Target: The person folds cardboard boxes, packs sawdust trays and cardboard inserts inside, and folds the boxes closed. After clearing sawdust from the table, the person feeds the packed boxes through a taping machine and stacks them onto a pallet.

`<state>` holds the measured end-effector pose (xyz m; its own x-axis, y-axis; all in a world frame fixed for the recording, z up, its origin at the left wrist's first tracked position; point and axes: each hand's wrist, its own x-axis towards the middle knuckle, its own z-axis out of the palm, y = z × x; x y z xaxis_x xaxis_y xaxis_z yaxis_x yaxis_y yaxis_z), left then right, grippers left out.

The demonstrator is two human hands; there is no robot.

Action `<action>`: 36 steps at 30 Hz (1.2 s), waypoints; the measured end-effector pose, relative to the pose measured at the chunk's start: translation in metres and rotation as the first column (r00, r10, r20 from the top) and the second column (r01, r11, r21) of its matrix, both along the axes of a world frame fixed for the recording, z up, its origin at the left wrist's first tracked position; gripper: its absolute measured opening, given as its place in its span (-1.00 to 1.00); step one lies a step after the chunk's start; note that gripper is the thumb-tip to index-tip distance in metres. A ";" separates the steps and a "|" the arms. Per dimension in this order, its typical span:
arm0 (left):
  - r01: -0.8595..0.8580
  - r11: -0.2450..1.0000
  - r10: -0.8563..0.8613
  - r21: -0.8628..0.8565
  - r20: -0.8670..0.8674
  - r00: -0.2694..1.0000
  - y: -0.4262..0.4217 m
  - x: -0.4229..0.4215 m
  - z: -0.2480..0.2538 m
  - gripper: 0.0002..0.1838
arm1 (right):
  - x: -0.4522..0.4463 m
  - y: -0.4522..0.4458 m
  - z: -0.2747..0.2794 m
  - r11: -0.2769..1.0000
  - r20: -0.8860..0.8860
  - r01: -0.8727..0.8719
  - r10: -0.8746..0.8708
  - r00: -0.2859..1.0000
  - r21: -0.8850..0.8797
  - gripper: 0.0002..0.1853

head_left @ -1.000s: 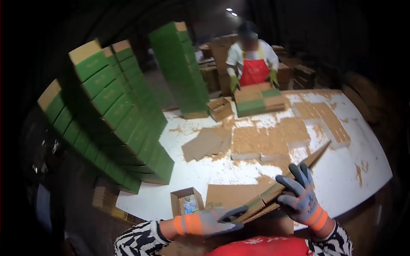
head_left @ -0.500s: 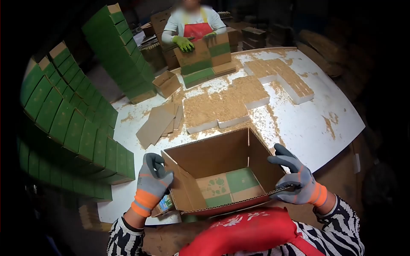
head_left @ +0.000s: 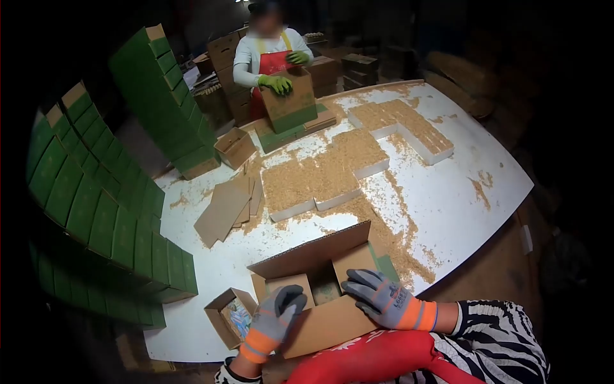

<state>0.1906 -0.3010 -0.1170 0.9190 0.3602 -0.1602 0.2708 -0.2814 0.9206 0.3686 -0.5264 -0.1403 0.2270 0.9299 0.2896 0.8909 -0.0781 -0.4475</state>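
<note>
A white table (head_left: pixel 460 217) fills the middle of the view, strewn with tan crumbs. Tall stacks of green boxes (head_left: pixel 96 214) rise along its left side. Near the table's middle, white-sided blocks (head_left: pixel 313 176) carry a thick tan, crumbly layer on top.

The cardboard carton (head_left: pixel 329 329) sits at the table's near edge, just in front of the red apron (head_left: pixel 374 358). It is plain brown, with green showing at its right side. Its top is partly open: the long far flap stands up at a tilt, the two end flaps are folded inward, and the near flap slopes toward the apron. Between the end flaps a dark gap shows a little of the inside.

The right hand (head_left: pixel 380 299) lies over the near flap, fingers extended; I cannot tell whether it pinches the cardboard. The left hand (head_left: pixel 275 320), fingers bent, is at the left end; its grip is unclear too. Beside it stands a small open box (head_left: pixel 220 325) holding blue-and-white packets (head_left: pixel 239 317).
</note>
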 end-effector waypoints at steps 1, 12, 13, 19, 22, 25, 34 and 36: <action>-0.122 0.927 0.108 0.354 0.060 0.992 -0.016 0.001 -0.022 -0.51 | 0.006 0.005 0.017 0.999 0.122 -0.012 0.006 0.993 0.052 -0.32; -0.474 0.592 0.493 0.652 0.172 0.853 -0.022 -0.009 -0.017 -0.10 | 0.035 -0.012 0.018 0.931 -0.399 -0.346 0.363 0.842 0.117 -0.68; -0.416 0.679 0.520 0.605 0.002 0.854 -0.018 -0.007 -0.018 -0.18 | 0.038 -0.011 0.011 0.990 -0.687 -0.008 0.105 0.719 0.143 -0.69; -0.383 0.633 0.181 0.673 0.352 0.918 -0.037 -0.018 0.030 -0.48 | 0.101 -0.023 -0.051 0.986 -0.827 0.126 -0.157 0.540 -0.105 -0.46; -0.595 0.800 0.477 -0.071 0.677 0.560 -0.002 -0.008 -0.026 -0.39 | 0.091 -0.005 0.047 0.985 -0.942 0.146 -0.137 0.305 -0.096 -0.56; -0.349 0.843 0.529 -0.410 0.505 0.683 0.022 -0.018 -0.049 -0.42 | 0.061 0.003 0.058 0.953 -0.284 -0.153 0.228 0.931 0.263 -0.65; -0.490 0.869 0.489 0.070 -0.272 0.829 0.068 -0.012 -0.081 -0.41 | 0.107 -0.007 -0.048 0.883 -0.935 -0.337 0.354 0.019 0.327 -0.33; -0.515 0.846 0.533 0.141 -0.253 0.807 0.059 0.016 -0.079 -0.42 | 0.218 -0.017 -0.070 0.972 -0.969 0.165 0.129 0.209 0.165 -0.38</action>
<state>0.2063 -0.2416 -0.1965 0.5101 0.7921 -0.3352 0.6298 -0.0786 0.7728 0.5868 -0.5435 -0.2104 0.4802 0.8771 -0.0136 -0.2576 0.1261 -0.9580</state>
